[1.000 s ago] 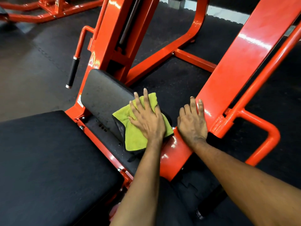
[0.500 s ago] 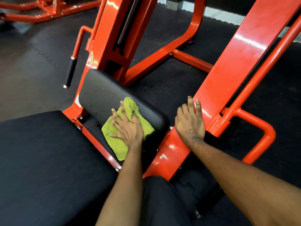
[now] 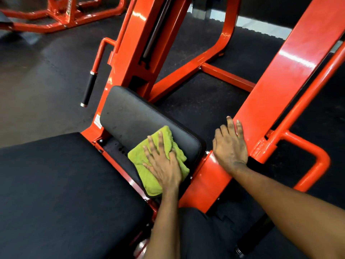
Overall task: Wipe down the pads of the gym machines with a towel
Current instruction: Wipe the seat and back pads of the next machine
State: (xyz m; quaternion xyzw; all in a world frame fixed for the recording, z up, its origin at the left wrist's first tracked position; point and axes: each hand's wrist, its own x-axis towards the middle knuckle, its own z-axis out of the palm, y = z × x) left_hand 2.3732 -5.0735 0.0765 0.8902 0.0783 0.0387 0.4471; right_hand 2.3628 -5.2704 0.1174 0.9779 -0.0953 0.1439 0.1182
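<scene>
Towel [image 3: 139, 157]: a crumpled yellow-green cloth is laid over the near right corner of the pad [image 3: 134, 116], with its lower part draped past the pad's near edge.
Left hand [image 3: 164, 165]: laid flat on the towel, fingers straight and spread, palm pressed down; nothing is pinched.
Right hand [image 3: 230, 144]: rested flat on the orange frame [image 3: 280, 90] just right of the pad, fingers straight and close together.
Pad: small, black and tilted, mounted between the frame's upright column and its sloping beam.
Bench [image 3: 65, 193]: a large black cushion is seen at the near left, its far edge just beside the pad.
Draped end: whether it touches the plate below the pad cannot be told.
Handle [image 3: 89, 88]: a black-gripped bar is fixed at the frame's left side, apart from the pad.
Floor [image 3: 37, 81]: dark matting.
</scene>
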